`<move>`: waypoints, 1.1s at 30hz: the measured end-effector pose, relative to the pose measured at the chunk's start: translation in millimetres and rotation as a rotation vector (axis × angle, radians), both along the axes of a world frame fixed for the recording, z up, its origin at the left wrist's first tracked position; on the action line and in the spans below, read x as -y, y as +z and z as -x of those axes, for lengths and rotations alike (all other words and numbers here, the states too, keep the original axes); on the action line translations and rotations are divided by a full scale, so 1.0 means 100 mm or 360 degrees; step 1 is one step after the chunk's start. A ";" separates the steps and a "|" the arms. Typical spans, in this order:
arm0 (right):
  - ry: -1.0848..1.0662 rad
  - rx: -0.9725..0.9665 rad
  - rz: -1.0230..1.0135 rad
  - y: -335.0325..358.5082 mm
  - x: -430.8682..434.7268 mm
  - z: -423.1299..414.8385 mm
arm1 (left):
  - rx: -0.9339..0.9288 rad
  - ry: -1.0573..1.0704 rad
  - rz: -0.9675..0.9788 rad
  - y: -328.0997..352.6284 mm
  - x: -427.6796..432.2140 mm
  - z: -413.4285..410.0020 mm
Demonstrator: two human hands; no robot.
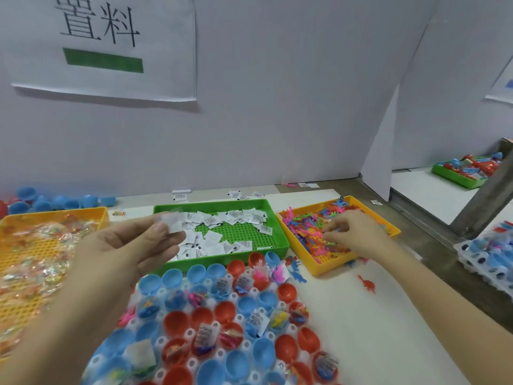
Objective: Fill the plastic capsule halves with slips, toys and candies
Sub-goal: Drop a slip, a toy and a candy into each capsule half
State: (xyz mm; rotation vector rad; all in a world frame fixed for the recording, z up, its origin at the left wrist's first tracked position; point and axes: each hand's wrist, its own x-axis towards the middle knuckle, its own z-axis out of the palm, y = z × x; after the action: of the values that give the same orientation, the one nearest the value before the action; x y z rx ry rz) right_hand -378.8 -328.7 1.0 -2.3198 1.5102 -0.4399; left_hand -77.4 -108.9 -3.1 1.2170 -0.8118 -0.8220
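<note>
The left hand [130, 245] hovers over the near-left corner of the green tray [211, 204], thumb and fingers pinching a few white slips [173, 222]; right of the green tray, the right hand [355, 234] reaches into an orange tray [327, 266] of toys [305, 232] — fingers curled into the pile, whether holding one I cannot tell; just in front of the green tray sit the capsule halves [177, 322] — some filled; left of it, candies [36, 273].

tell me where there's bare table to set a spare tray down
Best patch: white tabletop right of the capsule rack, in front of the yellow toy tray; stray toys dot its far edge. Crowded: candy tray left, green slip tray centre, loose slips behind it.
</note>
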 end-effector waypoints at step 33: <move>0.0706 0.1930 -0.0972 0.69 -1.65 -1.42 | -0.0271 -0.0127 0.0232 0.75 -0.41 0.35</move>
State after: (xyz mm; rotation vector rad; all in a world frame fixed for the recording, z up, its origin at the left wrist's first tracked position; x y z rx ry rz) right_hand -237.0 -164.1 70.4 -1.3259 0.4147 -0.8691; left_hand -112.3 -67.5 71.5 0.9772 -0.7711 -0.9028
